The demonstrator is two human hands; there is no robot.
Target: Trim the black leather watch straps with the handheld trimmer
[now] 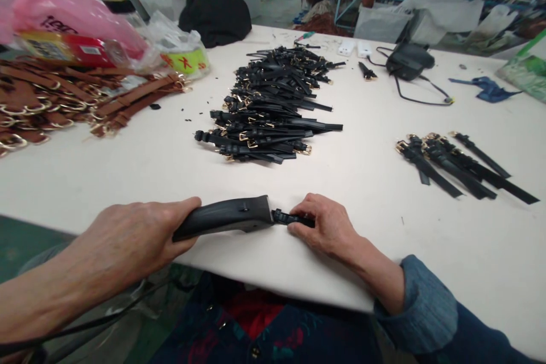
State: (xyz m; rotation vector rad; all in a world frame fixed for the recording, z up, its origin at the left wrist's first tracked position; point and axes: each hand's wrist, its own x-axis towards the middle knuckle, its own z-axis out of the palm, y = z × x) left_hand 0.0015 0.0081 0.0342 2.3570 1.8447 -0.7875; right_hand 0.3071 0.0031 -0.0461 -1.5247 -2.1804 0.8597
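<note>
My left hand [157, 227] is closed around the rear of a black handheld power tool [230, 216] that looks like a heat gun or trimmer; its exact kind is unclear. The tool's wide front end points right, over the table's near edge. Between thumb and fingers, my right hand [326, 224] pinches a short black buckle strap [284, 216]. That strap's free end meets or lies right at the tool's front; whether they touch I cannot tell. Beyond my hands lies a pile of black buckle straps [273, 105]. Several more black straps [456, 165] are spread out at the right.
Brown straps with metal rings [46, 94] are heaped at the left, below a pink plastic bag [72, 5]. A black bundle [215, 16] stands at the back. At the back right are white power sockets [354, 48], a black pouch-like object [410, 60] and blue cloth [488, 89].
</note>
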